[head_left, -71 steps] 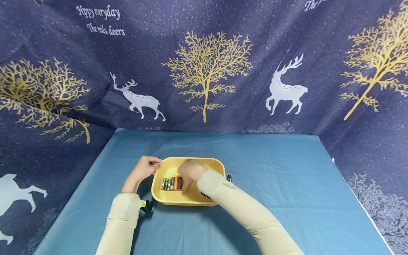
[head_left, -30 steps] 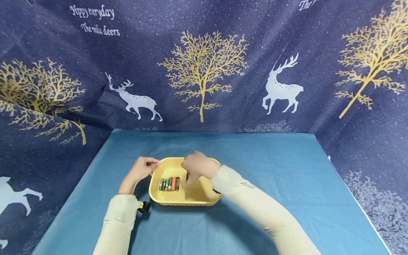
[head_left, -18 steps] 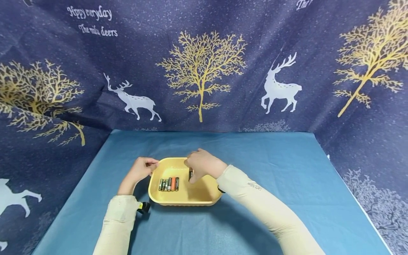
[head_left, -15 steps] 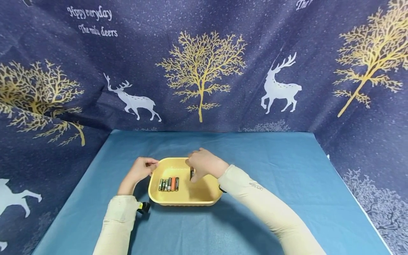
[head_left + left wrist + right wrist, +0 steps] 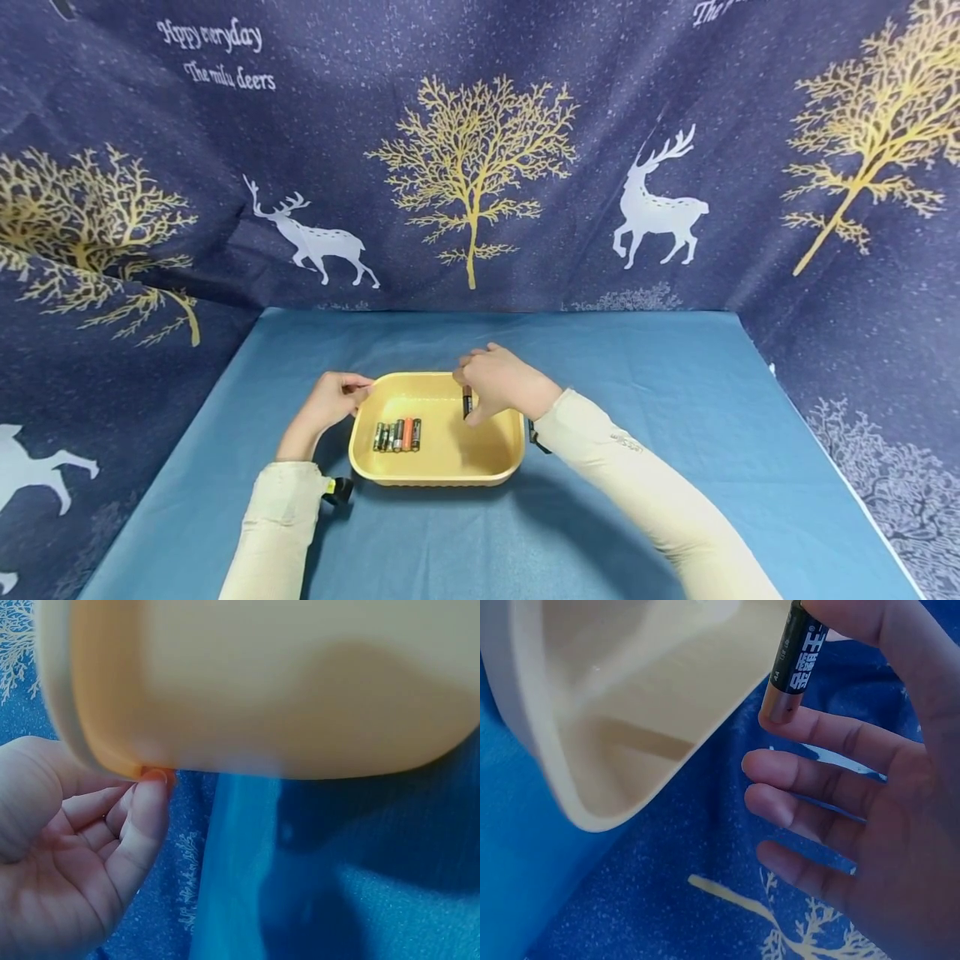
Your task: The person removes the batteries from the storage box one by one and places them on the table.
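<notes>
Backdrop: dark blue cloth (image 5: 555, 275) printed with pale deer and golden trees, rising behind and at both sides.
Counter: blue-covered counter (image 5: 637, 400), carrying the tray.
Left sleeve: pale sleeve (image 5: 281, 517), with a small black device (image 5: 339, 490) at its cuff.
Left hand: left hand (image 5: 327, 405) at the far left corner of the tray, thumb and finger clamped on the rim.
Tray: yellow tray (image 5: 442, 479), oblong with rounded corners, upright on the counter.
Row: six batteries (image 5: 399, 435) side by side in the tray's left half, the fifth from the left orange, the last black.
Lifted piece: black AA battery (image 5: 799, 656) with a copper-coloured end, off to the right of the row, near the tray's far rim.
Right hand: right hand (image 5: 510, 385) holds that battery between thumb and index finger; the other three fingers (image 5: 810, 821) are stretched out, apart.
Right sleeve: pale sleeve (image 5: 652, 500), slanting toward the near edge.
</notes>
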Motion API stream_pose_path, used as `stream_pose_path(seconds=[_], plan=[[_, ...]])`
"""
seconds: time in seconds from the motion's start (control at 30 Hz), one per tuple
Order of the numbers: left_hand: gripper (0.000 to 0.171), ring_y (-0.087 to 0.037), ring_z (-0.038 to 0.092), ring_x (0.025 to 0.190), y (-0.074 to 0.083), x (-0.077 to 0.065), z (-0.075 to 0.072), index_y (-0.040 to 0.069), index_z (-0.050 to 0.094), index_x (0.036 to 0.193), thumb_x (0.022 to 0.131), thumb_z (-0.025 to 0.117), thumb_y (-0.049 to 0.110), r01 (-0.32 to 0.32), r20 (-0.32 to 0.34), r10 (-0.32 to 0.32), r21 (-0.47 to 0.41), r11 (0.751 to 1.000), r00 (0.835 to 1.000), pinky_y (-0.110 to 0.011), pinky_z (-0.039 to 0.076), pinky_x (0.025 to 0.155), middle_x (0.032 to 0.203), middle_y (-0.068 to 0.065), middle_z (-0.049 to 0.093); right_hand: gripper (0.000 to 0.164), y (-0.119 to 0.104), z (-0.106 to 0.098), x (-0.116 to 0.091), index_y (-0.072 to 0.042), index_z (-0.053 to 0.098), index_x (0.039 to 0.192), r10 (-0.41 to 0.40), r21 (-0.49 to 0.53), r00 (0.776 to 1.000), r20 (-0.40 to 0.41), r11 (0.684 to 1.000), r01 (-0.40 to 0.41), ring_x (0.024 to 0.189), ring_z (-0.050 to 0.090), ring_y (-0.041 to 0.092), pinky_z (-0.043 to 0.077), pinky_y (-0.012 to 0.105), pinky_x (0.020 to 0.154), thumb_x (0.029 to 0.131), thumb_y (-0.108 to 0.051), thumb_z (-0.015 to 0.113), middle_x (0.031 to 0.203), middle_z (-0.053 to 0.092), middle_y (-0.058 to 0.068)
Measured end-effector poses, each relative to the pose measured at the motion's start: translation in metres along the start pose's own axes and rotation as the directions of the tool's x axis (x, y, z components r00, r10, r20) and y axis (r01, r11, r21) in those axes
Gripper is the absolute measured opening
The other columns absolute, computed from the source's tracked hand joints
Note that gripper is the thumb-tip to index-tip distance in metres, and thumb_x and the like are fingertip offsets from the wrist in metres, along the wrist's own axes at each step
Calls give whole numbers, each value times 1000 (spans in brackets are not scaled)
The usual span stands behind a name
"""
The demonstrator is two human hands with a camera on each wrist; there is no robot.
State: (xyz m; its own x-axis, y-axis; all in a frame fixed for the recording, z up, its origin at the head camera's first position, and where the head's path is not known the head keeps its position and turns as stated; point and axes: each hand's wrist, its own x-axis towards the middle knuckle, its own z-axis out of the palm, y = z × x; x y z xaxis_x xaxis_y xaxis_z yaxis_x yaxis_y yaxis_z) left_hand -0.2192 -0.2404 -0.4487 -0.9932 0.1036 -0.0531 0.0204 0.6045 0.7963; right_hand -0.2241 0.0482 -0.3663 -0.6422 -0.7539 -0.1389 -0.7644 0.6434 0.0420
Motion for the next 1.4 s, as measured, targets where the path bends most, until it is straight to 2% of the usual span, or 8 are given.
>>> stream_pose_path(seconds=[0.17,0.4,0.63,0.83,1.17,1.4], plan=[[22,-19,59,58,0,-1,1,-11,67,110,95,56,0,0,7,1,-15,1000,1000,-43,56,58,84,-18,67,36,6,0,-8,-20,67,94,10,2,1000,-19,1000,-10,89,52,14,43,39,88,71,-44,79,88,56,-9],[22,-19,58,58,-1,1,0,-10,67,111,95,56,1,1,8,-1,-12,1000,1000,-45,56,60,82,-16,67,38,18,-3,-21,-19,68,98,19,4,999,-38,1000,-19,90,53,16,43,39,85,71,-45,80,91,58,-7],[22,-18,57,57,-1,1,0,-10,67,110,95,56,2,7,7,-7,-3,1000,1000,-45,55,60,80,-14,66,34,30,-5,-31,-19,66,95,60,67,998,4,996,-60,94,52,19,40,48,97,73,-42,79,95,58,-4],[21,-19,58,57,-2,3,-1,-10,68,109,95,57,2,-13,14,13,-2,1000,1000,-45,55,59,79,-12,66,33,38,-6,-41,-20,66,96,94,73,995,26,993,-96,98,53,21,40,49,99,76,-43,78,99,60,-2],[22,-19,59,59,-1,2,-3,-10,67,110,94,58,2,-1,19,1,-4,1000,1000,-43,56,60,81,-14,66,29,54,7,-58,-22,67,89,112,85,993,-37,990,-109,87,52,20,44,44,82,72,-40,82,90,57,-6],[22,-19,59,59,0,0,-2,-10,67,111,95,57,2,10,20,-10,-4,1000,1000,-46,56,62,83,-14,67,28,60,25,-69,-22,67,89,135,123,991,-7,983,-133,92,54,23,44,47,84,71,-38,83,93,59,-3]])
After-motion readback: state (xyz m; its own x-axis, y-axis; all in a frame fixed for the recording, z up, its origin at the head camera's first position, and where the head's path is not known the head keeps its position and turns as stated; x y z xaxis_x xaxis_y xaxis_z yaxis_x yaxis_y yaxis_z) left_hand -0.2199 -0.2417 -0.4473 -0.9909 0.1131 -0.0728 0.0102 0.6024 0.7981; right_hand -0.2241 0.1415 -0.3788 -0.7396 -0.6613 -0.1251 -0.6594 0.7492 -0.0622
